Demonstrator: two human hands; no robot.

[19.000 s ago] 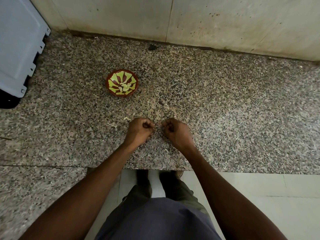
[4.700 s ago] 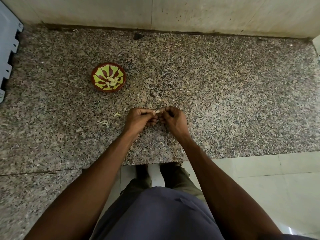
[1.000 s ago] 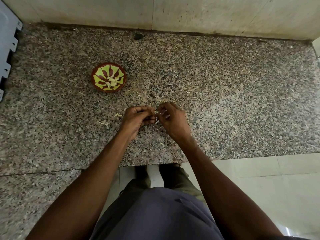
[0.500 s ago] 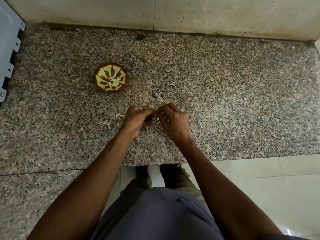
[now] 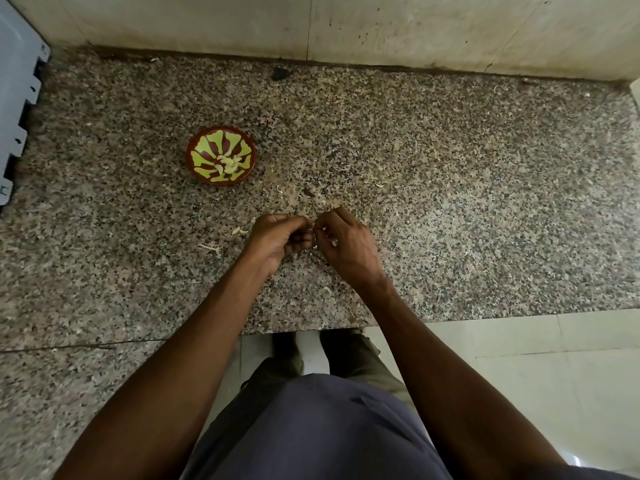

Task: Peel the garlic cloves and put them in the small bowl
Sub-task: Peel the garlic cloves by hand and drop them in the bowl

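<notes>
Left hand (image 5: 277,237) and right hand (image 5: 346,242) pinch one pale garlic clove (image 5: 317,233) below the red-and-green patterned small bowl (image 5: 221,155) — grip clenched; best strip skin gently, clove low over the speckled granite table (image 5: 450,185)

The light is dim and soft, with a warm cast over the granite counter (image 5: 450,174). The back wall (image 5: 381,26) and the pale floor tiles (image 5: 536,375) near the counter's front right corner are the brightest areas; a small glare spot shows on the tiles at the bottom right. Shadow pools under the counter's front edge. The forearms read very dark with little detail. Wide-angle distortion bows the counter's back edge and the wall joint. Focus is fairly even, softening slightly toward the corners.
</notes>
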